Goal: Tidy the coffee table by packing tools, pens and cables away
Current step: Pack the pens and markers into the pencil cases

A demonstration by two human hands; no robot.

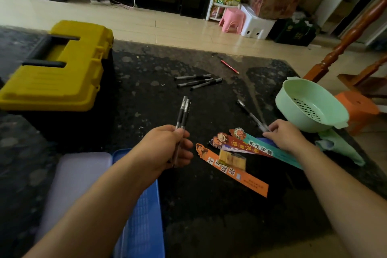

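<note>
My left hand grips a small bundle of black pens that point up and away over the dark table. My right hand pinches the near end of another black pen lying on the table. Three more black pens lie side by side farther back, with a red pencil beyond them. A shut yellow toolbox with a black handle stands at the left. An open blue pencil tin lies under my left forearm.
Several colourful cartoon bookmarks fan out between my hands, a yellow eraser block on top. A green colander and green cloth sit at the right edge. A lilac lid lies near left. Stools and a chair stand beyond.
</note>
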